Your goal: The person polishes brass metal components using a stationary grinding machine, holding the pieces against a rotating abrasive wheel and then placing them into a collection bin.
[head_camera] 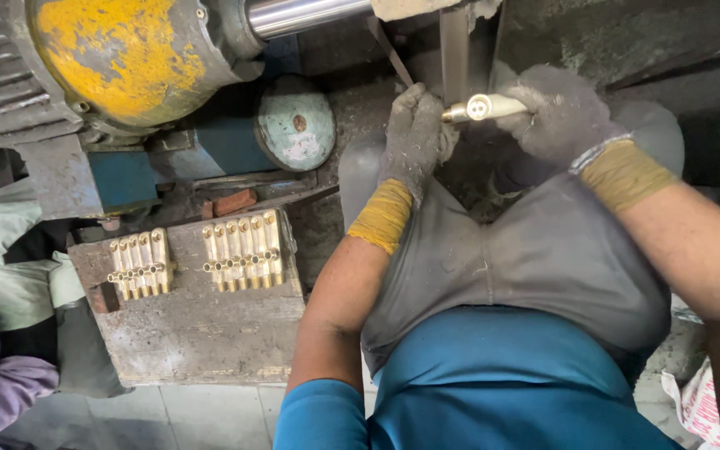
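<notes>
Head cam: both hands in grey knit gloves with yellow cuffs. Right hand is clamped tight round a short brass tube fitting, left hand pinching its tip, up by the belt. Forearms angle inward. Two clusters of brass fittings sit on the worn wooden block.

Two rows of brass fittings are laid side by side on a worn wooden block. A yellow-painted motor with a polished steel shaft is seen above them.
</notes>
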